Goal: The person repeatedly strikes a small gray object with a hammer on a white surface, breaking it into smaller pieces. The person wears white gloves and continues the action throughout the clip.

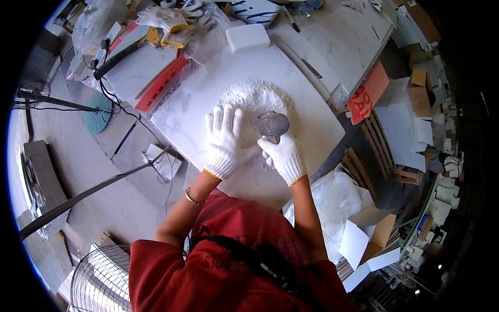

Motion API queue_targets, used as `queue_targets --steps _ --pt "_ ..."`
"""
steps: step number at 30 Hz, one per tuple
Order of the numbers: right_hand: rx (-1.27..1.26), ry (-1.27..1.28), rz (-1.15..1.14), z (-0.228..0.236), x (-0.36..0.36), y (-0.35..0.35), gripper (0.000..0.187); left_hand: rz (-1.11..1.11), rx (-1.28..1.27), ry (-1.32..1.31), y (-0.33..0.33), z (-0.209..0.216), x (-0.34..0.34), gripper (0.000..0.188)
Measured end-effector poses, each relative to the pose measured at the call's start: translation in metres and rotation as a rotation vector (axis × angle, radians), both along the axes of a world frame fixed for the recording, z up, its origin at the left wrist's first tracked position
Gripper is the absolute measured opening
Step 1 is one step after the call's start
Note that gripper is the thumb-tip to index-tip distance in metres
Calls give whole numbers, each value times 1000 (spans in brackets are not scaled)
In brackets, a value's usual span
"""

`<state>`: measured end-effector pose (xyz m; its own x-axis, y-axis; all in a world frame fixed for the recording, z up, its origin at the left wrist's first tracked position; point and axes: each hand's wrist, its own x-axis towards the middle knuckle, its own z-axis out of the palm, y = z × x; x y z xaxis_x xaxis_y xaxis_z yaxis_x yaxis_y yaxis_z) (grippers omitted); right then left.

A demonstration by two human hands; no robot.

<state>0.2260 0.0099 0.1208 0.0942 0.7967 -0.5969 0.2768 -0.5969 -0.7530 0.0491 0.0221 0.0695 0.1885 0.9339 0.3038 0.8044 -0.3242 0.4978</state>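
Observation:
My left hand (222, 140), in a white knitted glove with a yellow cuff edge, lies with its fingers stretched out on the pale marble-like slab (317, 132), at the left edge of a heap of white powder (254, 93). In a matching glove, my right hand (286, 160) grips a dark grey, rounded piece (270, 125) from its near side. The piece has a smooth top and a narrower end by the thumb; its exact kind I cannot make out. It is over the near part of the powder, and whether it touches the powder is unclear.
A white block (248, 38) sits at the slab's far edge. Far left are spare gloves (163, 20), a black-handled tool (117, 61) and a red-edged box (162, 80). Cardboard boxes (382, 236) and clear plastic (332, 200) lie right. A wire-guarded fan (101, 281) stands near left.

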Motion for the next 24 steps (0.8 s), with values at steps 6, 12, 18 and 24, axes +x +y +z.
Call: queue_targets --steps 6,12,18,24 --pt "-118 -81 114 -5 -5 15 23 25 38 64 7 -1 8 82" --pt "17 182 -90 23 3 5 21 61 17 9 9 0 10 79" --pt "178 -479 354 -27 5 14 47 59 -26 5 10 0 12 80" --pt "-39 170 -78 -3 -2 20 34 65 -3 -13 9 -3 11 81"
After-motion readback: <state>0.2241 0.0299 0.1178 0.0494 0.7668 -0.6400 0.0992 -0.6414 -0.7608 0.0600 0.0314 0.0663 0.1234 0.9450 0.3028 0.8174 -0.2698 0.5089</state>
